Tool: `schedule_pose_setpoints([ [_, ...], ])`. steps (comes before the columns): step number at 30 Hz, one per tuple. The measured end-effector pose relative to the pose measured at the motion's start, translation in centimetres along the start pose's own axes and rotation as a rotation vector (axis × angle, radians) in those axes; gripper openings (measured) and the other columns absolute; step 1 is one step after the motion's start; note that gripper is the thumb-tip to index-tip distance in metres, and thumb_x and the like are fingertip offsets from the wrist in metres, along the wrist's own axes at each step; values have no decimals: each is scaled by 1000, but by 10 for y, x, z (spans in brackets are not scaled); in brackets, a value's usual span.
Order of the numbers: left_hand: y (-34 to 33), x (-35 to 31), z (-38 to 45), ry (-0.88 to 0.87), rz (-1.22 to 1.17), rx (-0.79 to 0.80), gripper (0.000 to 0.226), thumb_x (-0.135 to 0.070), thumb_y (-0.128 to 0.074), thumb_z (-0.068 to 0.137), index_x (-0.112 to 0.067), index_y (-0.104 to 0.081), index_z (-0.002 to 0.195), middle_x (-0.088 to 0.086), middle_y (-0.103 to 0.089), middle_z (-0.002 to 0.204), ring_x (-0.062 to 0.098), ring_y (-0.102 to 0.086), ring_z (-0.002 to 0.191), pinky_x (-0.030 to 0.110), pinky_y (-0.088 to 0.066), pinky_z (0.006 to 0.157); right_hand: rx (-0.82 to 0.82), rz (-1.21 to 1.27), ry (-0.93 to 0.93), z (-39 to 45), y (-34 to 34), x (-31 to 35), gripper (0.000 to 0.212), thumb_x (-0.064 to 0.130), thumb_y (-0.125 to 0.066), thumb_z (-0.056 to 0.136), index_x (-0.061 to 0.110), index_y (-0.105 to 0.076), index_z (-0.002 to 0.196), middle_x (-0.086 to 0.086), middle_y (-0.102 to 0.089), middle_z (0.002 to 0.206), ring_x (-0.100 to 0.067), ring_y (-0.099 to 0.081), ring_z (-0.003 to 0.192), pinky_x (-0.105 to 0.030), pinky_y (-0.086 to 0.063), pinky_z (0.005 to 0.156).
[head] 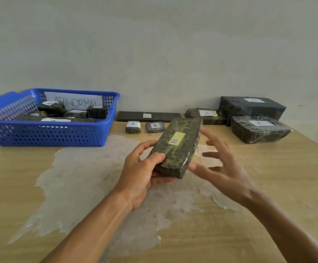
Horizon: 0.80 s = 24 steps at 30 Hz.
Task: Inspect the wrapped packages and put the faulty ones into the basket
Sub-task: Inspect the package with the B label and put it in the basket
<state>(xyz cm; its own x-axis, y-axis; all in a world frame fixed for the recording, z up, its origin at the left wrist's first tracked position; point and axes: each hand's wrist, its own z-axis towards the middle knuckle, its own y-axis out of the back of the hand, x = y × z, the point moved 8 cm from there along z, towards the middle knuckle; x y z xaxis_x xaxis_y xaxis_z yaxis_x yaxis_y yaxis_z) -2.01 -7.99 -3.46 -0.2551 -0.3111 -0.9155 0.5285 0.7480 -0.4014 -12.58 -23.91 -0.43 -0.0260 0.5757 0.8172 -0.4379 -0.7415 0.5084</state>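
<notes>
Basket [46, 133] blue; held package [177, 149] dark, green-mottled, yellow label; table [268, 186] tan woodgrain.

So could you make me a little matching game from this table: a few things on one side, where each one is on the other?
Things:
1. B-labelled package
2. long flat B package
3. blue basket
4. right hand

Places:
a. far left of the table
b. held up in the left hand
c. open, beside the held package
d. lying by the wall, right of the basket

Pairs: 1-b, 2-d, 3-a, 4-c
</notes>
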Motion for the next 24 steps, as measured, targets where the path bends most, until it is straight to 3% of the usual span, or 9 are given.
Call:
schedule_pose_setpoints([
  [3,5,0,-1,22,-111,-10,39,-4,-53,99,-29,-54,130,17,-75,109,30,-77,80,38,-61,60,73,108,35,4,-26,17,82,73,-69,65,66,-36,139,12,-50,142,-6,-62,118,-32,-60,82],
  [6,8,1,-3,19,-94,9,39,-6,-52,101,-27,-59,133,18,-71,119,31,-76,88,40,-62,64,94,180,83,9,-39,23,77,62,-75,70,53,-47,141,11,-72,119,-6,-70,109,-34,-59,90],
  [9,10,0,-6,26,-57,42,27,-15,-57,98,-17,-67,124,20,-73,113,31,-76,86,37,-62,62,33,209,111,8,-49,17,67,54,-77,74,41,-55,136,9,-75,107,-13,-73,100,-35,-61,81],
  [11,11,-2,-6,11,16,120,36,-22,-67,91,-19,-64,127,21,-74,103,33,-73,74,36,-61,62,-37,269,90,6,-50,8,57,56,-69,78,37,-58,130,4,-75,105,-20,-73,92,-36,-61,73],
  [14,12,-8,-8,-36,200,232,51,-14,-72,84,-22,-60,132,16,-74,89,37,-72,72,39,-62,68,-90,329,75,3,-51,-3,45,56,-55,85,33,-58,124,2,-72,106,-32,-70,87,-49,-61,71],
  [18,16,-14,-8,-161,341,171,42,-3,-69,90,-20,-64,128,17,-74,89,41,-73,70,44,-62,68,-112,210,87,1,-51,-8,47,64,-45,90,38,-54,128,-1,-69,104,-29,-71,90,-58,-59,72],
  [21,15,-11,-11,-208,375,158,37,-4,-70,89,-18,-65,123,18,-73,89,40,-72,63,41,-61,59,-86,202,102,0,-49,-6,48,62,-48,88,38,-52,130,2,-68,107,-27,-70,92,-56,-59,75],
  [24,9,-7,-14,-228,386,170,37,-3,-70,89,-16,-64,122,15,-73,89,38,-71,59,39,-58,56,-82,188,115,-3,-47,-2,55,60,-55,82,36,-49,132,16,-69,108,-16,-70,94,-34,-61,77],
])
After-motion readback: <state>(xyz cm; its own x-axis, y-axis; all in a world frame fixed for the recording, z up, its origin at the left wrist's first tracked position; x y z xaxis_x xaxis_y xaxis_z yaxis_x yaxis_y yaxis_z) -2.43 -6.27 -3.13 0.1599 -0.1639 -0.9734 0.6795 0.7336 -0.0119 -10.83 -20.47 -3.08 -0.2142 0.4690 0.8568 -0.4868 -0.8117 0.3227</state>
